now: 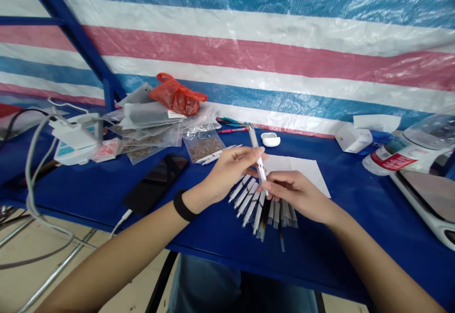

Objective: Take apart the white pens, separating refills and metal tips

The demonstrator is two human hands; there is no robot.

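Note:
A slim white pen (262, 169) with dark markings and a greyish upper end is held upright at a slant between my two hands. My left hand (236, 163) closes its fingers round the middle. At the lower end, my right hand (293, 189) pinches it between thumb and fingers. Below them on the blue table lies a fan of white pen-like pieces (245, 194). Beside it are several grey translucent tubes (285, 214) and a thin dark-tipped refill (281, 239), partly covered by my right hand. A white sheet (309, 173) lies behind that hand.
Left of my hands are a black phone (156, 182) on a cable, bags of small brown parts (204, 147) and a red plastic bag (177, 97). A white earbud case (270, 139) sits behind. At right stand a clear plastic jar (394, 154) and a grey flat-topped device (426, 199).

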